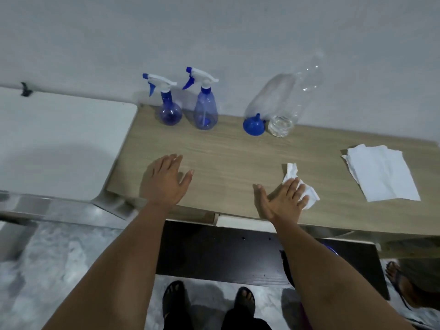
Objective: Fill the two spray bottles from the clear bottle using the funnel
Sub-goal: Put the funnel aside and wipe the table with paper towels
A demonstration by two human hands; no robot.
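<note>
The clear bottle (pixel 289 101), tallest thing on the wooden table (pixel 238 158), stands upright against the back wall with only a little water in its base. Just left of it, touching or nearly so, the blue funnel (pixel 253 126) sits mouth down with its spout up. Further left along the wall stand the two spray bottles, both capped with white-and-blue trigger heads: the taller spray bottle (pixel 205 104) nearer the funnel and the round-bodied spray bottle (pixel 169 104) beside it. At the table's right end lies a stack of paper towels (pixel 383 173). Near the front edge the right hand (pixel 283 201) lies flat, fingers straight, pressing a crumpled tissue (pixel 301 184) to the tabletop. The left hand (pixel 165 179) is spread wide, palm down, holding nothing.
</note>
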